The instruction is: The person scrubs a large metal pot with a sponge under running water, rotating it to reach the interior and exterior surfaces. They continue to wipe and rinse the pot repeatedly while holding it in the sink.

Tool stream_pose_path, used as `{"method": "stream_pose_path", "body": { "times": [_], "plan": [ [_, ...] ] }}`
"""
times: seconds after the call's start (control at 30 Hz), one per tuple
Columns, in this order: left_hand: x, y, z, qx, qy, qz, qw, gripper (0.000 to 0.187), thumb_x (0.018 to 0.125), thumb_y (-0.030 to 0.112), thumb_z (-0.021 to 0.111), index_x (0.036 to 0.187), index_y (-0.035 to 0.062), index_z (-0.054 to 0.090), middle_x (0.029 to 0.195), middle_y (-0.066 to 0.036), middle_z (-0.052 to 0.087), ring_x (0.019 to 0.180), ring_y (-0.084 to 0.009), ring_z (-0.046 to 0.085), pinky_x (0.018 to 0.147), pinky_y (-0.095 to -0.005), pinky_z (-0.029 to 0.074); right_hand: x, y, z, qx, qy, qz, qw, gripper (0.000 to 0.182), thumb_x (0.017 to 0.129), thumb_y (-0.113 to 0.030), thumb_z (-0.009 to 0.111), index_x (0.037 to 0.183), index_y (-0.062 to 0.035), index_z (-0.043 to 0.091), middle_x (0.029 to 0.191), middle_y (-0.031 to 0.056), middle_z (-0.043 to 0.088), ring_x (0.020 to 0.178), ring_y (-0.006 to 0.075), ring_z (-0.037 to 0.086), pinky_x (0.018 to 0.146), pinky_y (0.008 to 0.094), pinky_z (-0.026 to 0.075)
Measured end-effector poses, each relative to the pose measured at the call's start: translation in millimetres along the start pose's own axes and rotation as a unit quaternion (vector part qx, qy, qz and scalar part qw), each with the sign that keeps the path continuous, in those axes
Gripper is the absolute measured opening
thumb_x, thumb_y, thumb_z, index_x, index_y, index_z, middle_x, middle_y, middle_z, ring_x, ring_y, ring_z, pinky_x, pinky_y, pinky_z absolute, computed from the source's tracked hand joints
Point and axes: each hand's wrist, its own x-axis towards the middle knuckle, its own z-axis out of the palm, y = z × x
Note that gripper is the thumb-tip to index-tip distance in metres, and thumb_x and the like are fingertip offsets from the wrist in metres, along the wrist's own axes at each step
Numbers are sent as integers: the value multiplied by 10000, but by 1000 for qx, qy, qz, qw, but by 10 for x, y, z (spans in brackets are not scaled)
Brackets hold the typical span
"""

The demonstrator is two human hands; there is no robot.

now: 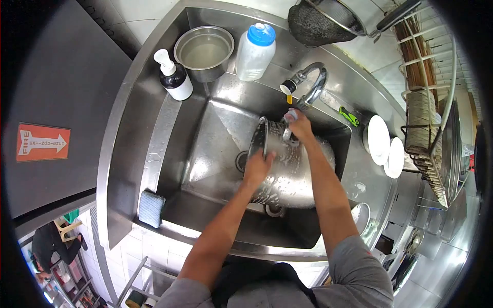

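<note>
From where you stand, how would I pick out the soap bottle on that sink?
Start at the steel sink and look to the flat ledge at its back left corner. Beside the metal bowl stands the pump bottle. It is the only one with a dark upper body, white base and white pump; the plastic bottle nearby has a blue cap.

We see bright overhead light glaring off the steel sink [154, 149], with heavy fisheye bending and black vignetting from twelve o'clock round.

Single head view — looks steeply down, close over sink [154, 133]; fisheye, dark corners — no second view.
</note>
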Motion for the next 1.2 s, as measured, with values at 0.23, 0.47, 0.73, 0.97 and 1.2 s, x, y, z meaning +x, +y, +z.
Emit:
{"method": "stream_pose_path", "body": {
  "times": [0.23, 0.47, 0.73, 0.97, 1.2],
  "plan": [
    [446, -73, 78, -24, 75, 10, 997, 340, 930, 283, 515, 912, -56, 535, 775, -293, 607, 800, -479, 590, 730, -518, 465, -903, -239, -130, 102, 40, -63, 992, 619, 723, -163, 751, 1266, -11, 496, 1153, 206, 595, 1078, 320, 585, 958, 371, 439],
    [-198, -177, -163, -56, 31, 52, 997, 304, 944, 288, 508, 874, -7, 495, 722, -281, 584, 727, -484, 571, 644, -536, 435, -611, -263, -161, 20, 115, -205, 972, 432, 747, -214, 751, 1130, -68, 614, 1082, 186, 613, 968, 323, 617, 848, 387, 485],
    [-592, -495, -267, -31, 81, 70, 994, 283, 943, 275, 525, 832, 18, 479, 647, -274, 552, 648, -498, 538, 546, -544, 410, -563, -205, -50, 21, -63, -146, 987, 394, 779, -289, 715, 1101, -77, 631, 1091, 178, 602, 1009, 333, 597, 886, 384, 470],
    [-737, -579, -284, -63, 36, 77, 994, 283, 938, 280, 524, 829, 21, 485, 608, -256, 548, 632, -484, 554, 542, -539, 417, -509, -272, 130, -40, 1, -228, 973, 346, 717, -224, 752, 1035, -117, 669, 1001, 120, 624, 930, 313, 595, 859, 367, 481],
    [-333, -46, -317, 2, 50, 22, 999, 339, 956, 312, 478, 834, -1, 521, 663, -263, 590, 660, -466, 588, 598, -542, 461, -569, -69, -65, -26, -41, -189, 981, 362, 727, -246, 776, 1004, -45, 662, 996, 120, 645, 939, 285, 622, 849, 333, 483]
  ]
}}
